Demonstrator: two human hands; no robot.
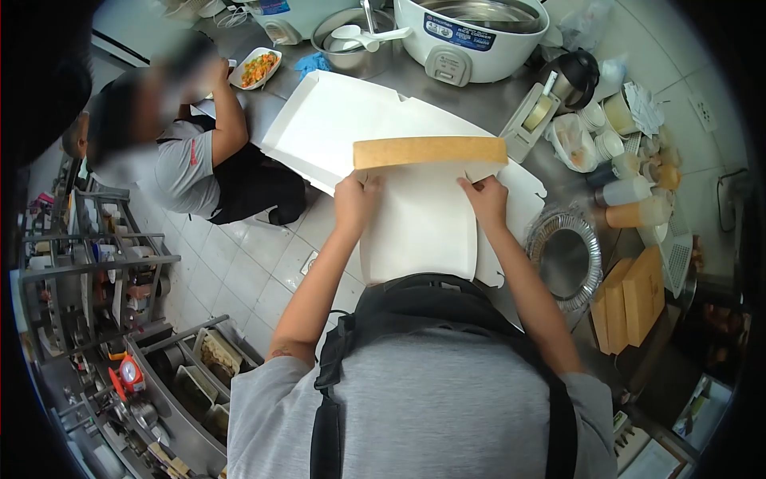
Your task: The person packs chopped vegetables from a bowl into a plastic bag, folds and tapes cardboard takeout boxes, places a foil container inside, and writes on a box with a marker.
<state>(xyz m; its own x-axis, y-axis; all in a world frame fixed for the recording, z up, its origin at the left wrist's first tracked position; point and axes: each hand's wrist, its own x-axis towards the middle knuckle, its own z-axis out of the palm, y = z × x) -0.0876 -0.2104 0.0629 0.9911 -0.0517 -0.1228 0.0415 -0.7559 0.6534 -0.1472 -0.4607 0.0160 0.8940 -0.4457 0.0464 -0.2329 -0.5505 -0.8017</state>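
In front of my body is a partly folded cardboard box (pixel 419 231), white inside, with a brown outer face showing on its raised far wall. My left hand (pixel 358 199) grips the box at its far left corner, fingers closed. At the far right corner my right hand (pixel 486 199) pinches the board between thumb and fingers. Beneath and beyond it, a larger opened white cardboard box (pixel 343 120) lies on the steel counter, its flaps spread; the smaller box hides part of it.
A rice cooker (pixel 471 48) and a metal bowl (pixel 341 40) with scoops stand at the back. To the right are a tape dispenser (pixel 531 116), a round foil tray (pixel 594 259) and brown boxes (pixel 642 295). A co-worker (pixel 195 168) bends over at the left near a food tray (pixel 259 68).
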